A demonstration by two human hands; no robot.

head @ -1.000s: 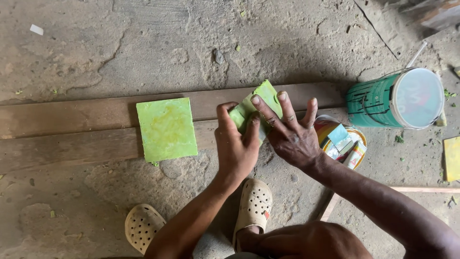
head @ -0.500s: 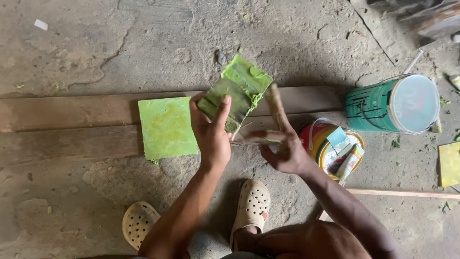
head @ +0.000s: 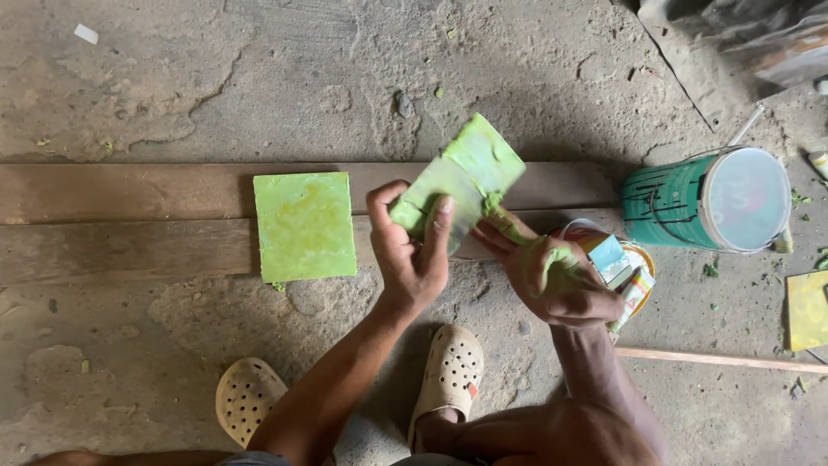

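Gripping a green-smeared sheet of sandpaper point(head: 461, 177), the left hand point(head: 414, 250) has its thumb over the near face and its fingers curled behind, and holds the sheet tilted up above the long wooden plank point(head: 129, 220) that lies across the concrete floor point(head: 259, 78). The right hand point(head: 552, 276), its fingers coated in green paste, is closed around something small just beside the sheet's lower right corner; what it grips cannot be made out. A green-coated square tile point(head: 304, 226) lies flat on the plank to the left of the hands, apart from them. To the right, a teal can point(head: 681, 203) lies on its side with its pale lid facing right, and a smaller open tin point(head: 634, 272) sits near the right hand, partly hidden behind it. A yellow-green tile point(head: 806, 309) lies at the right edge, and a thin wooden stick point(head: 724, 359) lies near it. Two cream clogs point(head: 448, 380) rest on the floor below the hands.
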